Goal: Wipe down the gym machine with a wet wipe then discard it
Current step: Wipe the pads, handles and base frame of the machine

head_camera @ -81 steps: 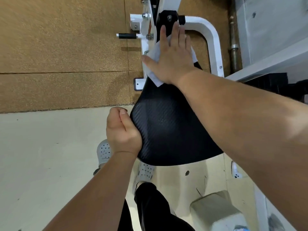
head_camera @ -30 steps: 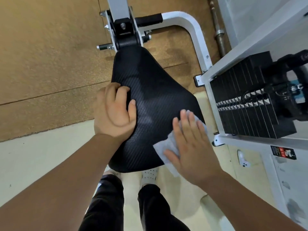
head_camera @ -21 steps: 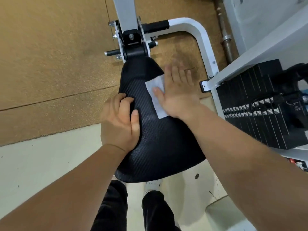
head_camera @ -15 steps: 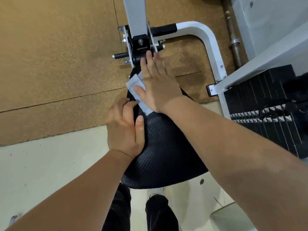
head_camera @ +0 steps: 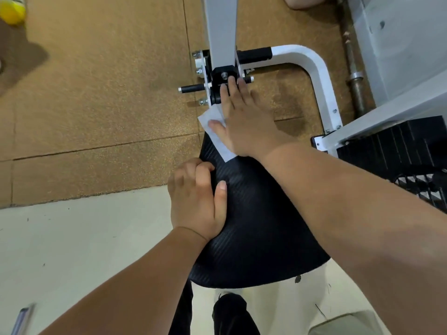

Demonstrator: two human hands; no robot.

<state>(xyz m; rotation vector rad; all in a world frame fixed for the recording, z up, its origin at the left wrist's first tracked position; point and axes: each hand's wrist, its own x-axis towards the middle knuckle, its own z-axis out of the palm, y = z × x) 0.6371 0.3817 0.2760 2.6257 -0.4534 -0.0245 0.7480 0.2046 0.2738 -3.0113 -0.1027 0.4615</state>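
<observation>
The gym machine's black textured seat pad (head_camera: 256, 221) fills the centre of the view, narrow end away from me, fixed to a black bracket (head_camera: 221, 76) on a white frame (head_camera: 319, 76). My right hand (head_camera: 244, 122) lies flat on a white wet wipe (head_camera: 214, 131), pressing it against the pad's narrow far end, fingertips touching the bracket. My left hand (head_camera: 197, 201) grips the pad's left edge, thumb on top and fingers curled over the side.
A black weight stack (head_camera: 396, 151) in a grey frame stands to the right. A steel bar (head_camera: 354, 76) lies along the wall at the back right. Brown rubber flooring is on the left, pale floor near me. A yellow object (head_camera: 12, 8) shows at the top left.
My right hand slid the wipe from the pad's near right corner up across it to the narrow far end. My left hand kept its hold on the left edge.
</observation>
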